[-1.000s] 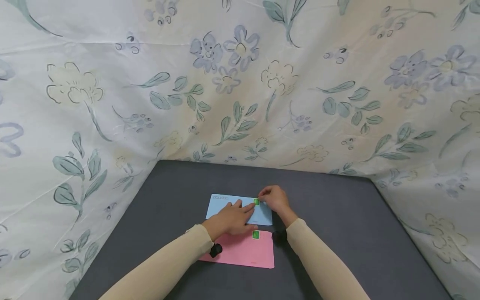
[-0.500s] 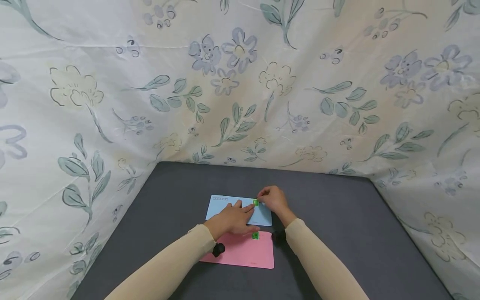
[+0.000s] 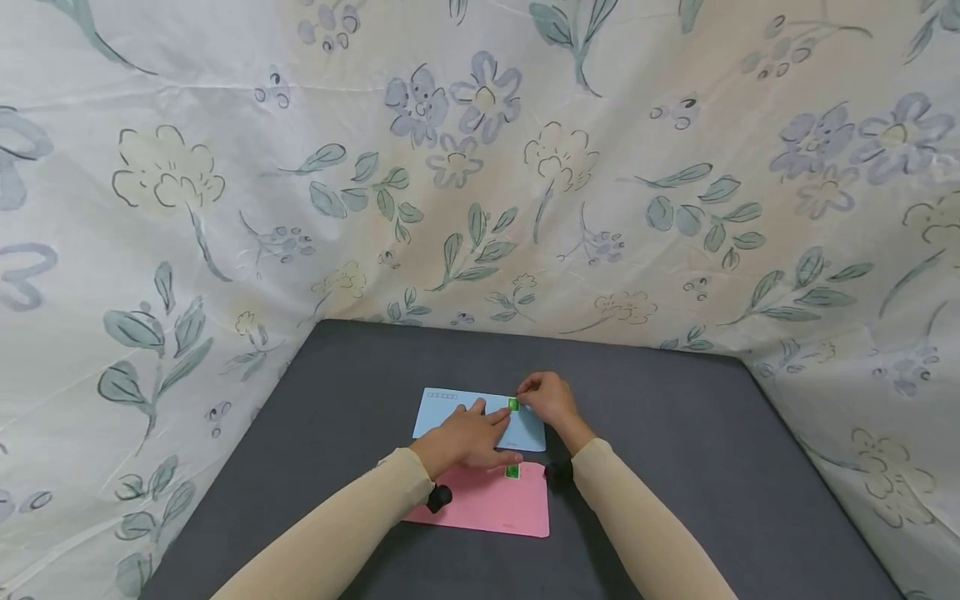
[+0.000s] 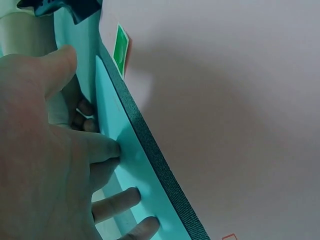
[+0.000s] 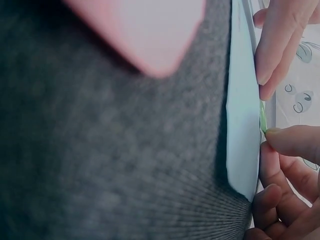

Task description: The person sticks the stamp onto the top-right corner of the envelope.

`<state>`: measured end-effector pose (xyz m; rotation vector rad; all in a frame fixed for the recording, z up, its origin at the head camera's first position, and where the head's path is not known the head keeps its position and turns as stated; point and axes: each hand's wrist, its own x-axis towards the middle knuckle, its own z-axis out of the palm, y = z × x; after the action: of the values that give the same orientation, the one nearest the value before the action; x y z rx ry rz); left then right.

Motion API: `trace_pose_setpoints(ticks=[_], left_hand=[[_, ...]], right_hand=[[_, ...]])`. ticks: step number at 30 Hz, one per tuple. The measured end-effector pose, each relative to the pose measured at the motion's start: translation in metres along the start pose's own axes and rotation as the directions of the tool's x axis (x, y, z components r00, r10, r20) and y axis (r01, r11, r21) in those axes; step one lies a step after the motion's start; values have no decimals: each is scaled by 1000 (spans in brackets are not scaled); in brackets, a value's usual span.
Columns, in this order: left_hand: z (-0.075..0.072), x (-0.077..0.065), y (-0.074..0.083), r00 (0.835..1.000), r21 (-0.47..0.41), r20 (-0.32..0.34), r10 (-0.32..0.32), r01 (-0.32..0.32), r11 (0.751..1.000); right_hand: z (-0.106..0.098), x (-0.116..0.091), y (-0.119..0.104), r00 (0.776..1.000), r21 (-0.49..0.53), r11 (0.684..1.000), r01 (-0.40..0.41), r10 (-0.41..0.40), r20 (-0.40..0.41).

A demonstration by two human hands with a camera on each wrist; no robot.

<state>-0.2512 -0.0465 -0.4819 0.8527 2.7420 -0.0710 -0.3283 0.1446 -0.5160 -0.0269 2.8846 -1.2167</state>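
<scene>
A blue envelope (image 3: 438, 410) lies on the dark table, with a green stamp (image 3: 513, 404) at its upper right corner. My left hand (image 3: 467, 437) rests on this envelope with fingers spread, its index fingertip at the stamp's lower left edge. At the stamp's right edge, the thumb and index finger of my right hand (image 3: 551, 400) pinch it; the right wrist view shows the thumb tip against the green stamp (image 5: 263, 119). Nearer to me lies a pink envelope (image 3: 487, 504), bearing another green stamp (image 3: 512, 471). My left hand and sleeve cover its upper left part.
A black wrist device (image 3: 439, 498) on my left wrist hangs over the pink envelope; another black device (image 3: 558, 473) sits at my right wrist. Floral fabric (image 3: 480, 192) rises behind and beside the dark table (image 3: 675, 467).
Both hands keep their places on the blue envelope and its stamp. The left thumb has shifted slightly right. The head view sways a little.
</scene>
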Motion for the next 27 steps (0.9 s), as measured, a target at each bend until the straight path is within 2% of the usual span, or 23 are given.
trace_pose_setpoints(ticks=[7, 11, 14, 16, 17, 19, 22, 24, 25, 27], left_hand=[[1, 0, -3, 1000, 12, -8, 2, -2, 1000], [1, -1, -3, 1000, 20, -4, 8, -7, 1000], [1, -1, -2, 1000, 14, -3, 16, -16, 1000], [1, -2, -2, 1000, 4, 0, 20, -20, 1000], [1, -2, -2, 1000, -1, 3, 19, -19, 1000], [1, -2, -3, 1000, -3, 9, 16, -16, 1000], [0, -2, -4, 1000, 5, 14, 2, -2, 1000], [0, -2, -4, 1000, 9, 18, 0, 0, 1000], [0, -2, -4, 1000, 8, 19, 0, -1, 1000], [0, -1, -4, 1000, 0, 23, 4, -4, 1000]], right_hand=[[1, 0, -5, 1000, -43, 999, 23, -24, -12], [0, -1, -1, 999, -67, 996, 54, -54, 11], [-7, -2, 6, 993, -64, 992, 108, -105, 45], [-15, -4, 10, 982, -60, 983, 176, -171, 79], [-19, -6, 11, 972, -69, 973, 219, -211, 102], [-27, -10, 13, 936, -117, 935, 335, -315, 157], [-37, -17, 12, 853, -211, 836, 506, -449, 264], [-41, -21, 12, 806, -264, 771, 580, -497, 321], [-43, -22, 12, 791, -275, 751, 601, -507, 343], [-44, -24, 12, 774, -296, 725, 622, -511, 374]])
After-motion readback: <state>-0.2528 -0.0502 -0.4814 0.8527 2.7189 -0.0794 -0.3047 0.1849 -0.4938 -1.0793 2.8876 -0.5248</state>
